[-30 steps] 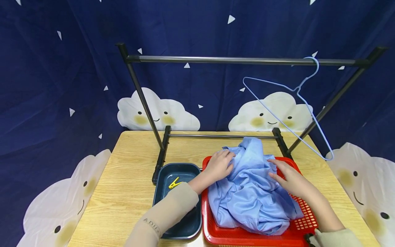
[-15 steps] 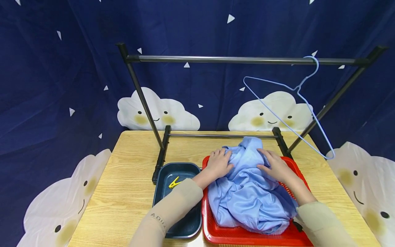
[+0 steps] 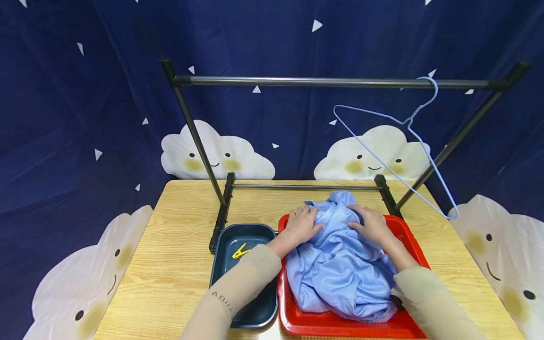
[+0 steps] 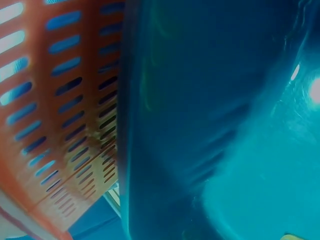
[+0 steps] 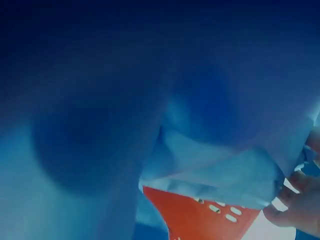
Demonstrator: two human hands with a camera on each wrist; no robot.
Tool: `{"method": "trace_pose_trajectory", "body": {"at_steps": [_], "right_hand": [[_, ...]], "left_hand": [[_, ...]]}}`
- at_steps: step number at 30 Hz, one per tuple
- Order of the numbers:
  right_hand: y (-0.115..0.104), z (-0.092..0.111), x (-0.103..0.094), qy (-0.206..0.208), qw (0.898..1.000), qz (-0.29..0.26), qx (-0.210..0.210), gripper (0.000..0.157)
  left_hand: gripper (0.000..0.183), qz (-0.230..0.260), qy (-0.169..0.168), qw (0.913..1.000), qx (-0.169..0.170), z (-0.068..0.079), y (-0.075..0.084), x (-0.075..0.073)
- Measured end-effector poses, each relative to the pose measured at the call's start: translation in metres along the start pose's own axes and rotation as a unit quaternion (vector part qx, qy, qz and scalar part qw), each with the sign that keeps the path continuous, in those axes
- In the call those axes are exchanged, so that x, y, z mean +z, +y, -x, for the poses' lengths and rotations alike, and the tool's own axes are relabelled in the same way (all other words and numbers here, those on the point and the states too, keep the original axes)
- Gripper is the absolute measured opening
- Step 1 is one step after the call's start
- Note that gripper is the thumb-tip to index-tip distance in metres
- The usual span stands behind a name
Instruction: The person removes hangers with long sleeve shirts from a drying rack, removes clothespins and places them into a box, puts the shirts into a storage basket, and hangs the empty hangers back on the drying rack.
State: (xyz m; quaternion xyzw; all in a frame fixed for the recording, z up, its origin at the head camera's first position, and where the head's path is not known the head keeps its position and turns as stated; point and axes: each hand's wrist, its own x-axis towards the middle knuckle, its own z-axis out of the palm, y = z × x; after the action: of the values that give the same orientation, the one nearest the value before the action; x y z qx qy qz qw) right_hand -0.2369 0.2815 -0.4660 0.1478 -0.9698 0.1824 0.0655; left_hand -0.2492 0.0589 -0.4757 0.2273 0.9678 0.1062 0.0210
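Observation:
A crumpled light blue garment (image 3: 340, 264) lies heaped in a red slotted basket (image 3: 335, 329). On the garment's upper left rests my left hand (image 3: 301, 225), back upward, fingers pointing away and thumb toward the heap. My right hand (image 3: 373, 226) touches its upper right with fingers and thumb spread apart. The right wrist view has blurred blue cloth (image 5: 215, 172) filling most of it, with fingers (image 5: 300, 207) at its edge. My left wrist view misses the hand and takes in the basket's slotted side (image 4: 60, 125) beside a dark blue tray (image 4: 190, 115).
A yellow clothespin (image 3: 240, 251) lies in the tray, left of the basket, under my left forearm. Behind stands a black clothes rack with a horizontal rail (image 3: 297, 81). A pale blue hanger (image 3: 410, 122) hangs from its right end. Everything stands on a wooden table (image 3: 170, 236).
My right hand has moved left onto the garment from its right edge. The left hand has shifted slightly up the cloth's left side. The garment's top has sunk a little.

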Motion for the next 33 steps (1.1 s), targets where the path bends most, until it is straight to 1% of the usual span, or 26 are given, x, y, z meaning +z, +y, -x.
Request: {"method": "trace_pose_trajectory", "body": {"at_steps": [5,7,12,16,19,21,25,28,31,33], "right_hand": [[-0.001,-0.002,0.006,0.043,0.998,-0.022,0.027,0.041],[-0.002,-0.002,0.009,0.064,0.997,-0.03,0.032,0.038],[-0.004,-0.003,0.016,0.112,0.991,-0.058,0.041,0.027],[-0.01,-0.003,0.018,0.146,0.986,-0.068,0.041,0.021],[-0.013,-0.003,0.018,0.162,0.984,-0.063,0.032,0.021],[-0.014,-0.002,0.017,0.161,0.984,-0.065,0.028,0.022],[-0.015,-0.001,0.017,0.156,0.985,-0.077,0.013,0.024],[-0.017,0.002,0.016,0.158,0.984,-0.083,-0.014,0.025],[-0.021,0.003,0.014,0.166,0.982,-0.079,-0.052,0.029],[-0.024,0.003,0.012,0.173,0.979,-0.075,-0.074,0.031]], "left_hand": [[0.048,0.036,0.027,0.9989,0.012,-0.001,-0.001,0.001],[0.044,0.051,0.044,0.9976,0.019,-0.001,-0.001,0.002],[0.034,0.071,0.099,0.9914,0.048,-0.001,-0.003,0.005],[0.027,0.083,0.124,0.9864,0.068,-0.001,-0.004,0.006],[0.023,0.099,0.14,0.9824,0.076,-0.002,-0.005,0.008],[0.022,0.107,0.152,0.9792,0.08,-0.001,-0.005,0.009],[0.021,0.12,0.165,0.975,0.088,-0.001,-0.005,0.009],[0.019,0.119,0.178,0.9722,0.095,0.0,-0.006,0.01],[0.017,0.115,0.198,0.9683,0.099,0.001,-0.006,0.011],[0.017,0.117,0.216,0.9642,0.101,0.001,-0.005,0.01]]}}
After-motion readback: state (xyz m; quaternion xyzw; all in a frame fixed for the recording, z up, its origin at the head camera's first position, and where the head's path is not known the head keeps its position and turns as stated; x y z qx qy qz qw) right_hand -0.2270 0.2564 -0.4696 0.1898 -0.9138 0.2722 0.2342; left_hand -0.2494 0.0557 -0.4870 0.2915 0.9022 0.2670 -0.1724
